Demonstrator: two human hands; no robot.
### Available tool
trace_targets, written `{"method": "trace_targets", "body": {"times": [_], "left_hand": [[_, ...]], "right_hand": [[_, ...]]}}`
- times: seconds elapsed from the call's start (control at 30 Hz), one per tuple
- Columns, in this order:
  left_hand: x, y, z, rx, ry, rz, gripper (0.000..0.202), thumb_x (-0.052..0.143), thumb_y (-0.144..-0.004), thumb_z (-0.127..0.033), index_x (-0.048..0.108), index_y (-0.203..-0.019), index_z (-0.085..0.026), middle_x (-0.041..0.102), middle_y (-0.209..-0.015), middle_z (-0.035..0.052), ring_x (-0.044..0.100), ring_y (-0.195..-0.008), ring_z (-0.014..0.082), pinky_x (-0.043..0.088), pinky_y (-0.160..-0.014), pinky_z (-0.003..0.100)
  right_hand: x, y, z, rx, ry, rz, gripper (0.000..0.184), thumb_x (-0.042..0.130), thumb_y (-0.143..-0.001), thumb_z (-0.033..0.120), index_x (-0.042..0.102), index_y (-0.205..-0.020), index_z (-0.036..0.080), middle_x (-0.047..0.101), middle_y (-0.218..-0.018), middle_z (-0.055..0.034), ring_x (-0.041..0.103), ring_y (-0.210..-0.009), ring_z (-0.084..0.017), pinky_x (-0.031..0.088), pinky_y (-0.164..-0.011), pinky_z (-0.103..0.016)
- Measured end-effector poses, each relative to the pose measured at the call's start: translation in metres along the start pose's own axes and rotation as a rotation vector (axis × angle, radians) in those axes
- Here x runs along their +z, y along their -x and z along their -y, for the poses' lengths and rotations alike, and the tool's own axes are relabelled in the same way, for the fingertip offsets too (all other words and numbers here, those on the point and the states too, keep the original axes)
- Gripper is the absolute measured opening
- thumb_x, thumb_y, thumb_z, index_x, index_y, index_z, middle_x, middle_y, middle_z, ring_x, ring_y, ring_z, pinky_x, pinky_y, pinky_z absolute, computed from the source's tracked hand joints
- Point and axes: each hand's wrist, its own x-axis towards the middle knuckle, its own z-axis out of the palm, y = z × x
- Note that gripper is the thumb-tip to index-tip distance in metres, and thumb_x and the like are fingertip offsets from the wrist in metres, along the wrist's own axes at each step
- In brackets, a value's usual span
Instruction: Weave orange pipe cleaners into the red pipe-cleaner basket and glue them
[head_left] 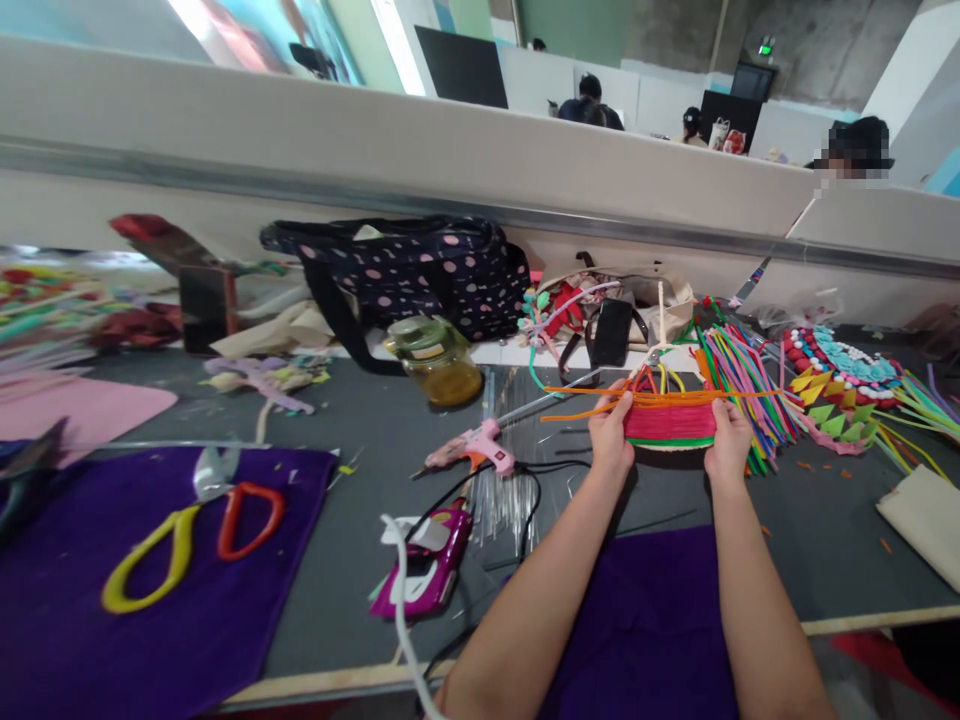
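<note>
Between my two hands is a woven band of pipe cleaners point(670, 424), red in the middle with a green edge below and loose orange strands along its top. My left hand point(613, 437) is closed on its left end, thumb on top. The right end sits in the closed fingers of my right hand point(727, 437). Long orange pipe cleaner point(574, 412) ends stick out past my left hand. Behind the band stand yellow and red bent pieces. A bundle of multicoloured pipe cleaners point(750, 385) lies just beyond my right hand.
To the left lie a pink glue gun point(480, 447), clear glue sticks point(504, 510), a magenta device point(429, 570) with a cord and scissors point(176, 550) on purple cloth. A jar point(439, 365), a dotted bag point(420, 270) and a phone point(611, 333) stand along the partition point(450, 150).
</note>
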Motion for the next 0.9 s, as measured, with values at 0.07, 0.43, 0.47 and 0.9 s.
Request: {"method": "trace_targets", "body": {"times": [0.07, 0.43, 0.47, 0.9], "left_hand": [[-0.001, -0.001, 0.0, -0.006, 0.005, -0.01, 0.049, 0.084, -0.056, -0.032, 0.07, -0.101, -0.02, 0.074, -0.094, 0.005, 0.069, -0.084, 0.0182, 0.05, -0.083, 0.031], [-0.017, -0.019, 0.0, -0.075, 0.026, -0.059, 0.047, 0.088, -0.046, -0.028, 0.066, -0.086, -0.016, 0.071, -0.072, 0.0009, 0.067, -0.068, 0.0156, 0.05, -0.078, 0.032], [-0.018, -0.02, 0.0, -0.075, 0.027, -0.059, 0.045, 0.088, -0.046, -0.028, 0.065, -0.083, -0.015, 0.07, -0.07, 0.0007, 0.066, -0.066, 0.0153, 0.05, -0.078, 0.032], [-0.022, -0.02, 0.019, -0.072, 0.093, -0.107, 0.044, 0.088, -0.045, -0.029, 0.062, -0.076, -0.013, 0.066, -0.066, 0.0015, 0.063, -0.062, 0.0148, 0.05, -0.075, 0.033]], "right_hand": [[0.0, 0.0, 0.0, 0.021, -0.009, 0.009, 0.035, 0.074, -0.065, 0.048, 0.058, -0.073, 0.017, 0.057, -0.06, 0.0059, 0.053, -0.057, -0.01, 0.047, -0.062, -0.026], [-0.002, -0.002, -0.013, 0.119, 0.06, 0.036, 0.036, 0.078, -0.055, 0.042, 0.064, -0.075, 0.015, 0.063, -0.065, 0.003, 0.055, -0.059, -0.011, 0.046, -0.062, -0.026], [-0.002, -0.001, -0.014, 0.121, 0.068, 0.035, 0.037, 0.077, -0.055, 0.043, 0.064, -0.076, 0.015, 0.063, -0.065, 0.0032, 0.055, -0.059, -0.011, 0.046, -0.061, -0.026], [-0.023, 0.008, 0.011, -0.204, 0.77, 0.003, 0.039, 0.063, -0.07, 0.05, 0.063, -0.086, 0.014, 0.061, -0.072, -0.0036, 0.054, -0.064, -0.017, 0.045, -0.064, -0.031]]}}
